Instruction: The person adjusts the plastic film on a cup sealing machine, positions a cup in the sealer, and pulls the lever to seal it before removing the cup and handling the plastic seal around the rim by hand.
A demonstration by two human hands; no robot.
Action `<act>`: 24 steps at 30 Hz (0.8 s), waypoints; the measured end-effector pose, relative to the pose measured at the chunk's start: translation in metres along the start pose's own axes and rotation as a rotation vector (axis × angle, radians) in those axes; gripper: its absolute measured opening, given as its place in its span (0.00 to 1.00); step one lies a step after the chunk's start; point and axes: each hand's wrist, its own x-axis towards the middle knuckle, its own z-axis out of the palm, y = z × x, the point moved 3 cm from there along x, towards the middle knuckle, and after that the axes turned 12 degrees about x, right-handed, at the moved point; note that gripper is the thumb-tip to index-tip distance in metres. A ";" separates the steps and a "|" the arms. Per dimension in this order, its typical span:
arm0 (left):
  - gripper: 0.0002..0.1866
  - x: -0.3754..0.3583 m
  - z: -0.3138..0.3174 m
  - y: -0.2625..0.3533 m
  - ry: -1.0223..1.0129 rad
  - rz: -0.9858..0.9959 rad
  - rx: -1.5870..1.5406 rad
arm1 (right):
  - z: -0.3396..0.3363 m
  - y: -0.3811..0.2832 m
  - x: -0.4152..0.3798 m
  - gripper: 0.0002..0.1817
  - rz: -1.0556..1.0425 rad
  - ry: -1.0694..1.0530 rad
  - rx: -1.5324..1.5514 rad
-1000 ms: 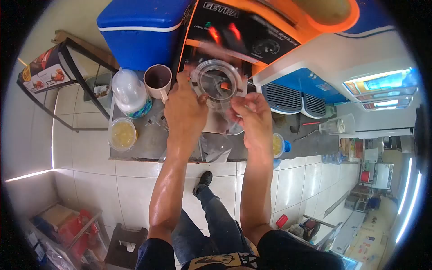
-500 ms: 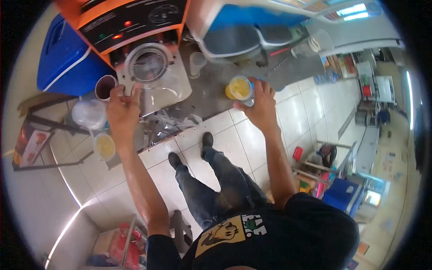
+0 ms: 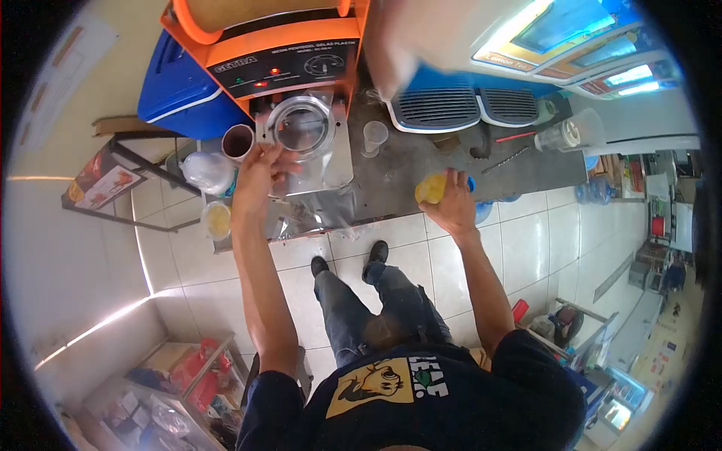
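Note:
My right hand (image 3: pixel 456 209) is closed around a clear plastic cup of yellow drink (image 3: pixel 431 189), at the front edge of the counter. My left hand (image 3: pixel 259 180) is at the front left of the cup sealing machine (image 3: pixel 282 71), over its metal plate (image 3: pixel 338 161). Its fingers look apart and slightly bent, with nothing visible in them. Just beyond them is the machine's round cup holder ring (image 3: pixel 302 126), with clear film around it. A dark maroon cup (image 3: pixel 238 141) stands left of the plate, close to my left fingertips.
A second cup of yellow drink (image 3: pixel 218 219) stands at the left counter corner, near a clear plastic bag (image 3: pixel 208 174). An upright clear cup (image 3: pixel 374 135) is right of the sealer. Drip trays (image 3: pixel 436 109), a red straw (image 3: pixel 515 137) and stacked cups (image 3: pixel 560 135) lie farther right. Loose film (image 3: pixel 320 210) hangs at the front edge.
The view has shifted, so the counter appears lower and farther right. The yellow drink cup in my right hand is now tilted more. My left hand stays by the sealer plate.

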 end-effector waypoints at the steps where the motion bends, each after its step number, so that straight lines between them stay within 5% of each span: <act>1: 0.04 0.004 -0.004 0.004 0.011 0.001 -0.004 | -0.019 -0.014 -0.004 0.45 0.020 -0.008 0.029; 5: 0.08 0.007 -0.011 0.035 -0.164 0.078 -0.306 | -0.066 -0.064 -0.008 0.42 -0.054 -0.033 0.040; 10: 0.19 0.007 -0.018 0.069 -0.561 -0.127 -0.616 | -0.076 -0.148 0.018 0.42 -0.371 0.102 0.179; 14: 0.26 0.021 -0.033 0.079 -0.723 -0.083 -0.398 | -0.058 -0.189 0.046 0.43 -0.395 0.094 0.166; 17: 0.30 0.011 -0.034 0.097 -0.632 -0.126 -0.325 | -0.047 -0.220 0.059 0.45 -0.441 0.096 0.190; 21: 0.31 0.028 -0.048 0.105 -0.953 -0.183 -0.631 | -0.026 -0.244 0.069 0.44 -0.439 0.137 0.221; 24: 0.33 0.031 -0.053 0.110 -1.003 -0.242 -0.809 | -0.013 -0.256 0.074 0.42 -0.419 0.199 0.239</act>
